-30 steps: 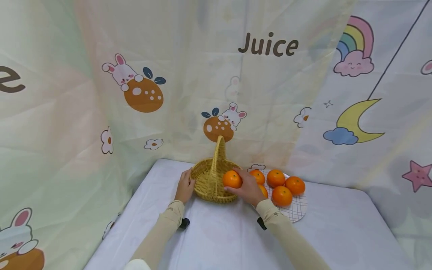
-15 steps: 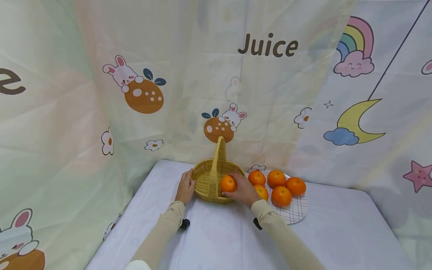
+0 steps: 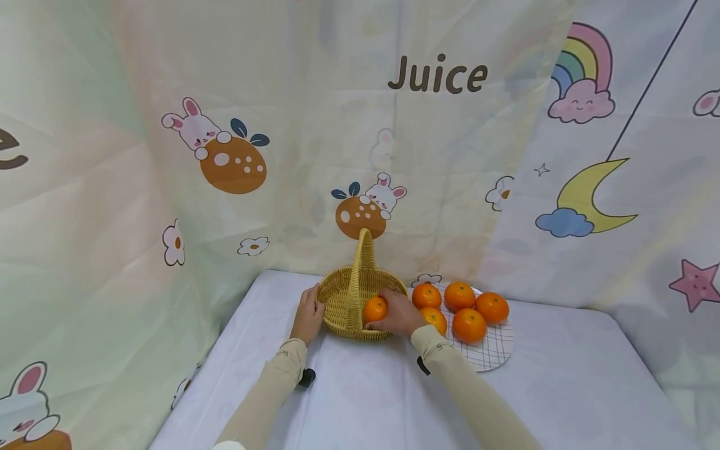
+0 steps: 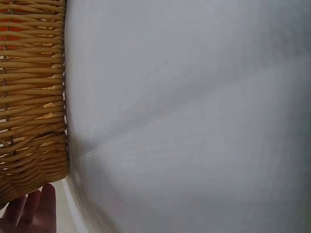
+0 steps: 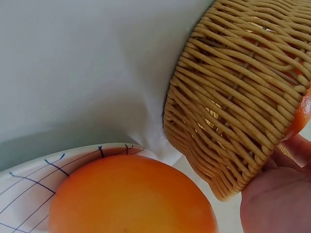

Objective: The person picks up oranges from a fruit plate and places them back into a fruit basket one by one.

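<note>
A yellow wicker basket [image 3: 337,297] with a tall arched handle stands near the back of the table. At its left side, my left hand [image 3: 307,314] holds the rim; its fingertips [image 4: 47,201] touch the wicker in the left wrist view. My right hand [image 3: 400,314] reaches over the right rim and grips an orange [image 3: 374,310] inside the basket, right of the handle. Through the weave and above the rim, the right wrist view shows part of that orange [image 5: 303,115]. Its underside is hidden by the basket wall.
Right of the basket, a round white plate [image 3: 496,351] with a dark grid pattern bears several oranges [image 3: 469,325]. A white cloth [image 3: 360,400] covers the table. Printed curtains [image 3: 292,156] hang close behind and at both sides.
My right hand has moved left and lowered the orange deeper into the basket. My left hand stays at the basket's left rim. The head view has shifted slightly.
</note>
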Tool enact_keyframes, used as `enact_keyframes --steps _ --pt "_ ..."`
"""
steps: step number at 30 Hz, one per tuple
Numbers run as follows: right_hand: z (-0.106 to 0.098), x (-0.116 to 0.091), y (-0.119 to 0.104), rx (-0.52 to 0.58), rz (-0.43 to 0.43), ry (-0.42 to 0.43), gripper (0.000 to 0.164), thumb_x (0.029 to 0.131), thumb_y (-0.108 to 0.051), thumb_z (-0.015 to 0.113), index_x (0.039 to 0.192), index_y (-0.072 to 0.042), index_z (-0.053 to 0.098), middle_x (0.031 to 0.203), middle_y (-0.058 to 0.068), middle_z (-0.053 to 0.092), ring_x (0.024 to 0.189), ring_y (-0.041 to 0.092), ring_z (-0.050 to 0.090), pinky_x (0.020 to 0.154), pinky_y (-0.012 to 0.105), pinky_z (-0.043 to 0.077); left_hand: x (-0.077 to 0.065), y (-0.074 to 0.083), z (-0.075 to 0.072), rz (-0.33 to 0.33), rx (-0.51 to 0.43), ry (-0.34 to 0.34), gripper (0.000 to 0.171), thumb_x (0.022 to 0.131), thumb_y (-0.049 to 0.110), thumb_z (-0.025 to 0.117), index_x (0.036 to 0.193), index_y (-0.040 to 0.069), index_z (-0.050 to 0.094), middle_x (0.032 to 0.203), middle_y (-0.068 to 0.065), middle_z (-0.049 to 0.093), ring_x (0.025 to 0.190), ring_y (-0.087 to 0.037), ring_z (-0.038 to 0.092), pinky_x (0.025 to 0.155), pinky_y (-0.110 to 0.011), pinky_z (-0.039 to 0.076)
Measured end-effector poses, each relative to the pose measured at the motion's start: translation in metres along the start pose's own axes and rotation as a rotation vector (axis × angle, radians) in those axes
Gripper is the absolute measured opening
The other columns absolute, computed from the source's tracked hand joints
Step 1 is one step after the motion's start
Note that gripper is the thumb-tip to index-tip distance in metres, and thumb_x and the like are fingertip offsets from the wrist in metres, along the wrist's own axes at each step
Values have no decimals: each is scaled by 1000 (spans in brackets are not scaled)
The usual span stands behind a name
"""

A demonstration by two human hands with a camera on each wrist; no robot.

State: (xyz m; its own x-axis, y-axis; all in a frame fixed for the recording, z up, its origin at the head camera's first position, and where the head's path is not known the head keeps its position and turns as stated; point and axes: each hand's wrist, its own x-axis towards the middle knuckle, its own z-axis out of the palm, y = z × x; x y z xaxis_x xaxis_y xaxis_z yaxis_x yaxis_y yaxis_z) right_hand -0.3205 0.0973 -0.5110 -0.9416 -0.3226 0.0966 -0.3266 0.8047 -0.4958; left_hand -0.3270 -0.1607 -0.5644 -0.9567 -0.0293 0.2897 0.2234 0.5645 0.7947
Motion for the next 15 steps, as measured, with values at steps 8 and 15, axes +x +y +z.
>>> enact_keyframes --steps 8,15 --pt "2 3 1 -23 -34 18 84 65 -55 84 127 -6 56 119 8 62 105 24 59 90 42 51 0 1 -1 3 -9 -1 54 99 14 42 152 7 32 144 -16 40 126 -29 46 106 -48 38" --pt "2 1 0 -17 -21 -3 84 65 -58 83 127 -7 56 118 8 62 104 25 59 88 42 52 -1 1 1 -2 -17 -3 54 99 11 43 152 6 31 144 -17 39 124 -30 47 105 -49 39"
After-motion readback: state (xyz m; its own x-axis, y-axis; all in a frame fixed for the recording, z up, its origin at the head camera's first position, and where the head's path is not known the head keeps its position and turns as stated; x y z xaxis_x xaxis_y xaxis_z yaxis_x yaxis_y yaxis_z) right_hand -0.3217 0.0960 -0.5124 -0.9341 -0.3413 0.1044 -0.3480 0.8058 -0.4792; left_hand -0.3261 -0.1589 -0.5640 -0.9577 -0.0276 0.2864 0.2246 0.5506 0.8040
